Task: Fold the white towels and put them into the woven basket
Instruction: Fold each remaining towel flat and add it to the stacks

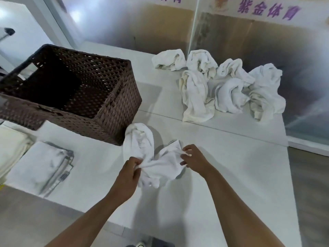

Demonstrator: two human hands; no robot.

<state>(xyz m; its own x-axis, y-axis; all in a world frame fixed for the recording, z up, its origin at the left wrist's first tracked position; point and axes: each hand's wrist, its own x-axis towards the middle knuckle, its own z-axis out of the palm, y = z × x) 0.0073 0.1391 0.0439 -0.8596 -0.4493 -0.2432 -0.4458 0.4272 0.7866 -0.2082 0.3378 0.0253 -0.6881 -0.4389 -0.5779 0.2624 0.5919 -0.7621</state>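
At nine o'clock on the white counter (222, 175) sits a folded towel (42, 164), with the empty woven basket (74, 93) at ten. Near centre, the left hand (130, 172) pinches one end of a crumpled white towel (156, 163), fingers curled into the cloth; the right hand (193, 160) grips the other end. At two o'clock lies a heap of unfolded towels (222, 84). Purple writing on the wall, 紫金体育 (268, 10), shows at one o'clock
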